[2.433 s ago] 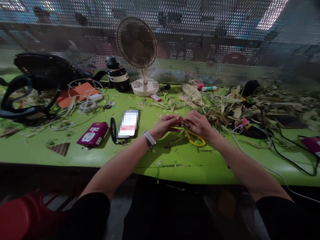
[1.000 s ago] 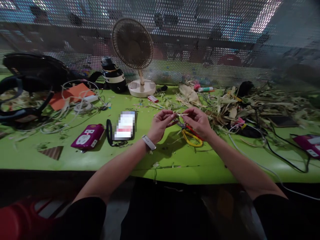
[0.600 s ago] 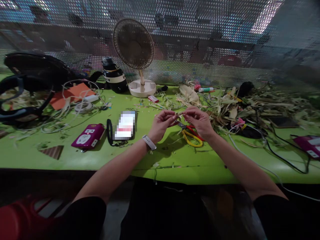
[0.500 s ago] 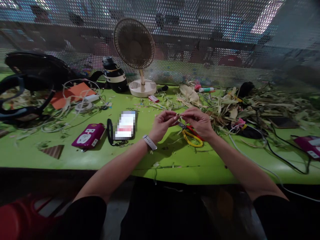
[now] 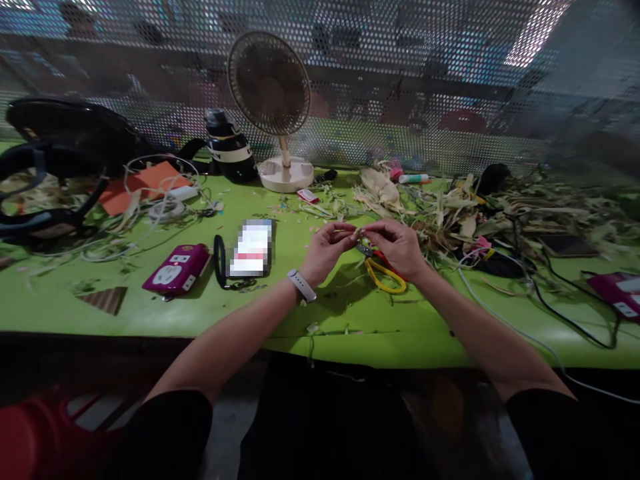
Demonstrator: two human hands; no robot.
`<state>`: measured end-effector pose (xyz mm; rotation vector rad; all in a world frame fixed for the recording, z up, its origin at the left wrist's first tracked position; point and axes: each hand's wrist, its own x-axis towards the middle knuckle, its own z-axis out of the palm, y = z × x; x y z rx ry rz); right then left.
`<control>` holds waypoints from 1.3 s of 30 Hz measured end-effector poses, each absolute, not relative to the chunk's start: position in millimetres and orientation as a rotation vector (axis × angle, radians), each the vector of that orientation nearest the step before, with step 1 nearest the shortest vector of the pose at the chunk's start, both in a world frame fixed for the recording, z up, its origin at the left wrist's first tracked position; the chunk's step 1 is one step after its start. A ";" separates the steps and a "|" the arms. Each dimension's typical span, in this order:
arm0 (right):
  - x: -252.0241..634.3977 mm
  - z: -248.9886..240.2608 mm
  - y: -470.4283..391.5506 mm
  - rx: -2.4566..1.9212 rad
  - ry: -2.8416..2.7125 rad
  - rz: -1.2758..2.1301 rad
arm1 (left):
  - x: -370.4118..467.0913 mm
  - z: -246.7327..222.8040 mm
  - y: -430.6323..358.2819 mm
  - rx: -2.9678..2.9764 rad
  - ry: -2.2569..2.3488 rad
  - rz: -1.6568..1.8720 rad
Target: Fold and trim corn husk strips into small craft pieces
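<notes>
My left hand (image 5: 327, 250) and my right hand (image 5: 397, 247) meet fingertip to fingertip above the green table. Between their pinched fingers is a small pale-green scrap of plant (image 5: 359, 232), mostly covered by the fingers; its exact kind cannot be made out. Under my right hand lie scissors with yellow and red handles (image 5: 385, 279), flat on the table. A large heap of dried leaves and husks (image 5: 463, 217) spreads to the right of and beyond my right hand. Left of my left hand lies a phone (image 5: 251, 248) with its screen lit.
A fan (image 5: 286, 175) and a black bottle (image 5: 230, 150) stand at the back, before a perforated metal screen (image 5: 380, 73). To the left are a purple power strip (image 5: 177, 270), white cables (image 5: 167, 210) and an orange sheet (image 5: 150, 183). A white cable (image 5: 505, 323) crosses the right side.
My hands stay pinched together in nearly the same place, with slight finger movement. The view has shifted very slightly; the objects on the table lie as before.
</notes>
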<state>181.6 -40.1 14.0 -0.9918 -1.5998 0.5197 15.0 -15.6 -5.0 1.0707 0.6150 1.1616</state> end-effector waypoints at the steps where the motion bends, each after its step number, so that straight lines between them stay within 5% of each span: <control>1: 181.9 13.6 -39.8 -0.987 -1.619 0.488 | 15.2 -4.5 -15.9 1.073 0.621 1.166; 20: 179.0 14.0 -46.3 -1.078 -1.783 0.055 | 17.6 -8.6 -14.3 1.103 0.639 1.194; 39: 183.5 16.4 -44.1 -1.205 -1.860 0.260 | 18.0 -17.7 -11.5 1.377 0.699 1.276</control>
